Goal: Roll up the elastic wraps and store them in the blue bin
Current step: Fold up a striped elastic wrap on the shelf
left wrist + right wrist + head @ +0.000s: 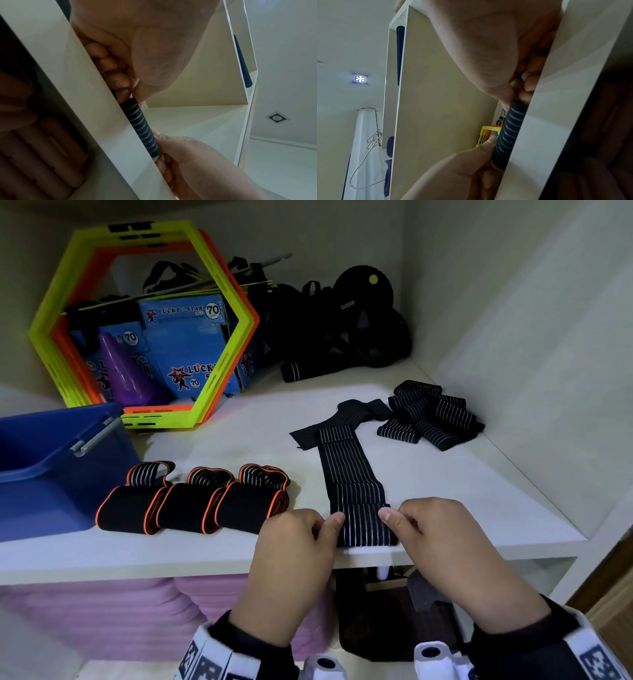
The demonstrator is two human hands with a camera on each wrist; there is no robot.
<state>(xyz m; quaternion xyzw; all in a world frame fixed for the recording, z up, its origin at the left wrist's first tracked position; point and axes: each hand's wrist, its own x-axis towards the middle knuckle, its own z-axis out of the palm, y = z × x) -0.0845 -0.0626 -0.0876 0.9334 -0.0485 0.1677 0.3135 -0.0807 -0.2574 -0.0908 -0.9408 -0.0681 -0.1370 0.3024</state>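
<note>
A: What are the hands doing?

B: Both are at the front edge of the white shelf, at about 6 o'clock in the head view. The left hand and the right hand each pinch one end of a small roll begun at the near end of a black striped elastic wrap, thumbs on top and fingers curled beneath.

A: And the rest of that wrap?

B: It lies flat, running away toward 12 o'clock, and its far end bends off to the left and right.

A: Do the wrist views agree?

B: Yes. The left wrist view shows the rolled end lying against the shelf edge with a thumb at each end; the right wrist view shows the same.

A: Other wraps?

B: Three orange-edged black wraps sit side by side at 9 o'clock from the hands. A loose heap of striped wraps lies at 1 o'clock.

A: The blue bin?

B: The blue bin stands at the far left, 10 o'clock, just beside the orange-edged wraps. Behind it lean yellow and orange hexagon frames.
</note>
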